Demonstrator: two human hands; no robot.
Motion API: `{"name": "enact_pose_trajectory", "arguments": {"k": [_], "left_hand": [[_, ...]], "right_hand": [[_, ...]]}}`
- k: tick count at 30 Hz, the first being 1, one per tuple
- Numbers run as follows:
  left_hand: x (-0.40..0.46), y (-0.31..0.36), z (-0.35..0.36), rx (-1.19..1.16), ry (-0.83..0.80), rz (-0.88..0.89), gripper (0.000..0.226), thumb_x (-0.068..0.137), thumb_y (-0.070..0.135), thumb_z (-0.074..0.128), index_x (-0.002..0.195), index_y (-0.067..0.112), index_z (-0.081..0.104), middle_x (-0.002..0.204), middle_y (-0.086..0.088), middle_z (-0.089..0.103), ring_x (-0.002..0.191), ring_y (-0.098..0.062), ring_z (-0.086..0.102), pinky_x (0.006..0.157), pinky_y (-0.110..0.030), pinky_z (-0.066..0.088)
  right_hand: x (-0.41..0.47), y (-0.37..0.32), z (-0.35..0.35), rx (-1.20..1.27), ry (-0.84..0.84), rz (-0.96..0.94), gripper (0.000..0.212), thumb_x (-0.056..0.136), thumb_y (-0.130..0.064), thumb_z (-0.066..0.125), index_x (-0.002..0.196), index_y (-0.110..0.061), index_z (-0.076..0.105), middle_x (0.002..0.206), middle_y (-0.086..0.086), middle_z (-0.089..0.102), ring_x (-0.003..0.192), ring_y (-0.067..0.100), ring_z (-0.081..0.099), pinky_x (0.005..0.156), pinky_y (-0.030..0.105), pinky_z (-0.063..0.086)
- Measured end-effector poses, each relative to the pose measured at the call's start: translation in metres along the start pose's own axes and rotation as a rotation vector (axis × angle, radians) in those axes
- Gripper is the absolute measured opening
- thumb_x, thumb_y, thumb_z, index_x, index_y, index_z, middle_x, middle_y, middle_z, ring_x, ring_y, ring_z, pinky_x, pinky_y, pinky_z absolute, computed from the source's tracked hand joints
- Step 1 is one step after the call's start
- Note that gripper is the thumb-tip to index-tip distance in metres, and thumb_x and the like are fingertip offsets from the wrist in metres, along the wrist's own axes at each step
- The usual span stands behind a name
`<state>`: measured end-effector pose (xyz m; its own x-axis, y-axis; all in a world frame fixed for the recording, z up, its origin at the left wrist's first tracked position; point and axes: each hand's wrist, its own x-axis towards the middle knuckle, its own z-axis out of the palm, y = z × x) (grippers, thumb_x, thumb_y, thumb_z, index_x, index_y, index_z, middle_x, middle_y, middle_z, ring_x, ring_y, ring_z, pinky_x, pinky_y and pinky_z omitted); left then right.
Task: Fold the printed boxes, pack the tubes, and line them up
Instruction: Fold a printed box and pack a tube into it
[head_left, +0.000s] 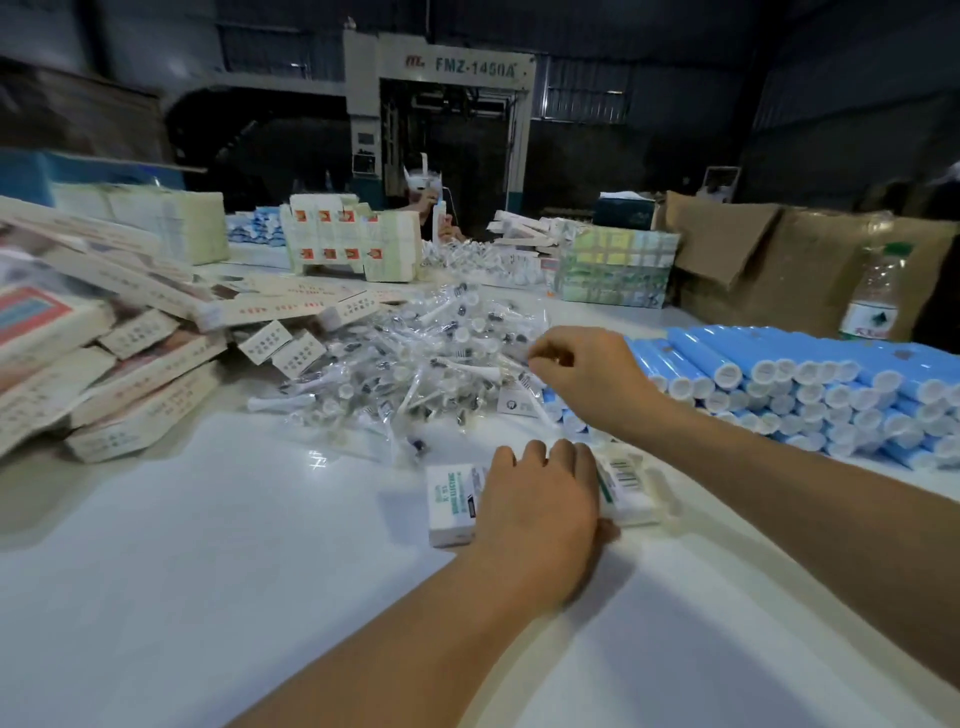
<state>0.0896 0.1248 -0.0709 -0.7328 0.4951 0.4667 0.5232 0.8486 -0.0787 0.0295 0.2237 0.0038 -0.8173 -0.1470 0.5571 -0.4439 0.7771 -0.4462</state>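
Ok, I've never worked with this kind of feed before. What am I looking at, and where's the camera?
The one picture comes from a camera on the worker's head, looking forward and down at a white table. No machine works here, only two bare hands. The left hand rests on a small printed box. The right hand pinches something from the heap of clear-wrapped white parts. Blue tubes lie stacked to the right, flat cartons to the left.

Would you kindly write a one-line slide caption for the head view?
Left hand rests on a printed box while right hand picks at the pile of bagged parts, beside stacked blue tubes.
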Motion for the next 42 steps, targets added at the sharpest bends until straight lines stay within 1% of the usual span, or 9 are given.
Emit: {"name": "enact_pose_trajectory", "arguments": {"k": [5,9,12,17,22,27,32,37,42], "left_hand": [[0.002,-0.002,0.001,-0.008,-0.015,0.014,0.057,0.092,0.053,0.047,0.127,0.008,0.045,0.121,-0.011,0.051,0.107,-0.031,0.047,0.084,-0.042,0.033],[0.004,-0.005,-0.001,-0.017,-0.038,0.061,0.044,0.095,0.048,0.044,0.122,0.014,0.055,0.121,-0.01,0.056,0.108,-0.031,0.044,0.083,-0.042,0.03],[0.003,-0.008,-0.001,-0.019,-0.063,0.077,0.041,0.097,0.046,0.042,0.123,0.017,0.055,0.125,-0.008,0.055,0.11,-0.03,0.042,0.081,-0.041,0.027],[0.006,-0.008,0.0,-0.026,-0.079,0.035,0.054,0.093,0.051,0.048,0.126,0.009,0.047,0.121,-0.012,0.052,0.109,-0.031,0.044,0.086,-0.043,0.03],[0.004,-0.013,0.0,-0.051,-0.045,-0.022,0.058,0.091,0.054,0.047,0.129,0.011,0.037,0.122,-0.008,0.048,0.108,-0.03,0.045,0.084,-0.042,0.03],[0.011,-0.015,-0.002,-0.049,-0.019,-0.096,0.063,0.09,0.063,0.038,0.134,0.019,0.031,0.127,0.001,0.047,0.113,-0.022,0.043,0.083,-0.036,0.028],[0.012,-0.015,-0.004,-0.066,0.05,-0.173,0.072,0.087,0.068,0.027,0.142,0.021,0.026,0.134,0.004,0.044,0.119,-0.019,0.041,0.092,-0.034,0.031],[0.01,-0.006,-0.007,-0.022,0.088,-0.175,0.08,0.08,0.07,0.019,0.14,0.019,0.032,0.13,0.002,0.048,0.115,-0.02,0.046,0.091,-0.034,0.033],[0.01,0.001,-0.005,0.011,0.112,-0.163,0.073,0.085,0.066,0.038,0.138,0.015,0.039,0.125,-0.002,0.052,0.112,-0.024,0.048,0.088,-0.036,0.035]], "right_hand": [[0.058,-0.023,0.056,-0.329,-0.25,-0.164,0.025,0.095,-0.011,0.045,0.117,-0.011,0.057,0.113,0.011,0.063,0.098,0.028,0.056,0.08,0.034,0.046],[0.075,-0.033,0.089,-0.611,-0.342,-0.213,0.024,0.093,-0.001,0.04,0.114,-0.008,0.05,0.097,0.008,0.057,0.077,0.023,0.048,0.06,0.03,0.035],[0.08,-0.035,0.097,-0.687,-0.352,-0.212,0.022,0.091,0.002,0.039,0.106,-0.008,0.051,0.083,0.004,0.049,0.077,0.023,0.05,0.061,0.032,0.035],[0.075,-0.035,0.076,-0.365,-0.275,-0.193,0.039,0.095,-0.013,0.052,0.133,-0.014,0.044,0.099,0.009,0.058,0.088,0.025,0.055,0.074,0.036,0.049],[0.043,-0.017,0.004,0.293,0.124,0.067,0.02,0.088,-0.012,0.066,0.107,-0.015,0.061,0.065,-0.001,0.06,0.049,0.007,0.055,0.044,0.02,0.046],[-0.034,0.033,-0.064,0.802,0.474,0.403,0.016,0.087,-0.001,0.062,0.098,-0.012,0.058,0.064,0.009,0.063,0.05,0.014,0.063,0.05,0.023,0.053],[-0.089,0.062,-0.067,1.084,0.571,0.63,0.013,0.089,0.005,0.057,0.1,0.001,0.053,0.067,0.011,0.057,0.051,0.016,0.063,0.054,0.025,0.055],[-0.093,0.052,-0.056,1.153,0.525,0.63,0.008,0.089,0.008,0.056,0.092,0.001,0.054,0.072,0.013,0.057,0.053,0.018,0.065,0.053,0.025,0.055],[-0.095,0.043,-0.045,0.922,0.528,0.589,0.012,0.085,0.002,0.064,0.077,-0.005,0.059,0.068,0.006,0.062,0.059,0.014,0.064,0.056,0.021,0.053]]}}
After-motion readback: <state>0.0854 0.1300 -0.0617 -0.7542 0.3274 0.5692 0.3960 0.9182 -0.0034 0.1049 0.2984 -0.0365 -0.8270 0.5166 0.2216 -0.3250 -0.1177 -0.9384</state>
